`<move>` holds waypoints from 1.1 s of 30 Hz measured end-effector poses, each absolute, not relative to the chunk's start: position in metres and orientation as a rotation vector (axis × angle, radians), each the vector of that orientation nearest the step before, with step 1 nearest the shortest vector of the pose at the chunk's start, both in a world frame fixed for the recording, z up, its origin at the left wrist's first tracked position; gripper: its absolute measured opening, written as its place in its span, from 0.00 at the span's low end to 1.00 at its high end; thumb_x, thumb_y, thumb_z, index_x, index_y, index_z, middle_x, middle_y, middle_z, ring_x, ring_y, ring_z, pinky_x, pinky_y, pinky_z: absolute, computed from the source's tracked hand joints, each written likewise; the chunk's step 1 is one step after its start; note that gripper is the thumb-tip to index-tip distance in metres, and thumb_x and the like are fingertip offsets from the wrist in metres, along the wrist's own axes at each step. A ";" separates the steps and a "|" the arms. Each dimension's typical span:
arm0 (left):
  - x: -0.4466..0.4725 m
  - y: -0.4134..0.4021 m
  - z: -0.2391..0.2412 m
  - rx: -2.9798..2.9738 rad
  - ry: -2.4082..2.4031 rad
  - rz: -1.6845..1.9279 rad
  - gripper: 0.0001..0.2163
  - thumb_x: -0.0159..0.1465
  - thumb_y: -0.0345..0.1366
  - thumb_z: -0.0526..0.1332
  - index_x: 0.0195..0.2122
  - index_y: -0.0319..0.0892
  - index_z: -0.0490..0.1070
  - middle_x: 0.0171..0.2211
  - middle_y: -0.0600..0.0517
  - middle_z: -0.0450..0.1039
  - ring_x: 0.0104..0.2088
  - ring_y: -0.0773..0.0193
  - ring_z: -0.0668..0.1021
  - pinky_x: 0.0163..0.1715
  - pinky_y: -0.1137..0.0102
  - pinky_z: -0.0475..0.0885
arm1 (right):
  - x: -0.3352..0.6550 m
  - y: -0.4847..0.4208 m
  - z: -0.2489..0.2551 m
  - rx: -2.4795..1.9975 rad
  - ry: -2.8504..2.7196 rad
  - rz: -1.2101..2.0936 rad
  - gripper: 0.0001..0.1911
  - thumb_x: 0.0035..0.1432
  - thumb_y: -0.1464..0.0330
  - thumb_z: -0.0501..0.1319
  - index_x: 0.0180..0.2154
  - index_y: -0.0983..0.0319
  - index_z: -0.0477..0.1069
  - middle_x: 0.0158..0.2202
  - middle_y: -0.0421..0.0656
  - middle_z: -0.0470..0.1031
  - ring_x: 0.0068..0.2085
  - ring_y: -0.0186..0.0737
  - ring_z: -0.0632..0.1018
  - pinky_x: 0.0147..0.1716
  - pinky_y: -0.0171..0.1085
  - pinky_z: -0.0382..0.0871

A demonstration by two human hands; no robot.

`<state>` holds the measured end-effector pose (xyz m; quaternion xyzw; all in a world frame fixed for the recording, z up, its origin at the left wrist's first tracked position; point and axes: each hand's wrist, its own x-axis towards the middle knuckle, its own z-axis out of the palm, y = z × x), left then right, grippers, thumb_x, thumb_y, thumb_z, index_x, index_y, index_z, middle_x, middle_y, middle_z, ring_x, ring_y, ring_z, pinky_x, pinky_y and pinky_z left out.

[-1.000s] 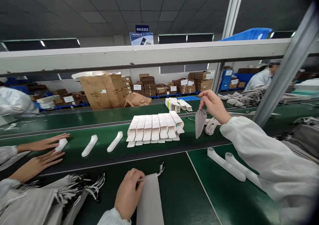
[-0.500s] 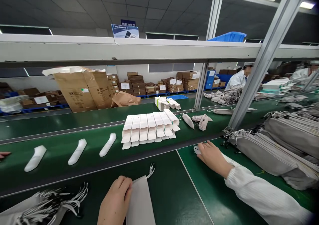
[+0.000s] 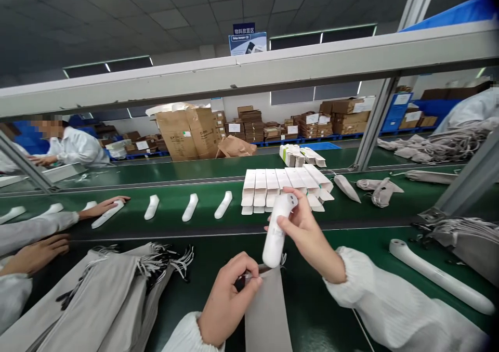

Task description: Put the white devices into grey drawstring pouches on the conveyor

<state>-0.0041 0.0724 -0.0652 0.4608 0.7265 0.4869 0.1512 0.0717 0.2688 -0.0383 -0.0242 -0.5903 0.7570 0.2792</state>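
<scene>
My right hand [image 3: 307, 235] grips a white handheld device [image 3: 277, 228] and holds it upright, its lower end at the mouth of a grey drawstring pouch [image 3: 267, 310]. My left hand [image 3: 228, 302] pinches the pouch's top edge by the drawstrings. The pouch lies flat on the green bench [image 3: 319, 248] in front of me. Another white device [image 3: 440, 275] lies on the bench to my right.
A pile of grey pouches [image 3: 101, 300] lies at my left, another [image 3: 468, 243] at far right. On the conveyor are white devices [image 3: 190, 207], a row of white boxes [image 3: 280, 185] and filled pouches [image 3: 380, 188]. A co-worker's hands [image 3: 99, 206] work at left.
My right hand went from the bench at right to the pouch, now holding a white device over its mouth. The view swung left; the co-worker's hands are back in sight.
</scene>
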 end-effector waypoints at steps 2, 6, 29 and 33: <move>0.000 0.076 -0.064 1.256 2.071 1.553 0.09 0.66 0.37 0.58 0.28 0.43 0.65 0.30 0.53 0.64 0.31 0.64 0.68 0.33 0.69 0.62 | 0.062 0.254 -0.048 -0.007 -1.700 2.021 0.29 0.64 0.61 0.62 0.61 0.48 0.52 0.47 0.43 0.66 0.44 0.41 0.76 0.44 0.43 0.74; -0.001 0.078 -0.062 1.055 2.205 1.839 0.09 0.65 0.39 0.61 0.29 0.43 0.68 0.38 0.50 0.68 0.38 0.62 0.72 0.37 0.70 0.66 | 0.064 0.242 -0.064 0.147 -2.199 1.874 0.17 0.69 0.56 0.52 0.47 0.58 0.73 0.46 0.46 0.70 0.48 0.43 0.73 0.49 0.44 0.68; -0.099 0.100 -0.140 1.187 2.748 0.974 0.13 0.62 0.45 0.54 0.41 0.47 0.73 0.41 0.47 0.73 0.33 0.58 0.78 0.30 0.68 0.74 | 0.191 0.522 -0.041 -0.917 -2.451 0.258 0.34 0.61 0.65 0.55 0.66 0.66 0.52 0.58 0.58 0.70 0.55 0.54 0.75 0.51 0.48 0.70; -0.107 0.097 -0.137 1.193 2.668 0.875 0.13 0.60 0.49 0.55 0.34 0.47 0.73 0.35 0.47 0.74 0.28 0.59 0.76 0.25 0.70 0.71 | 0.232 0.485 -0.106 -1.250 -2.614 0.169 0.20 0.62 0.63 0.53 0.45 0.68 0.76 0.46 0.61 0.77 0.44 0.59 0.80 0.44 0.51 0.73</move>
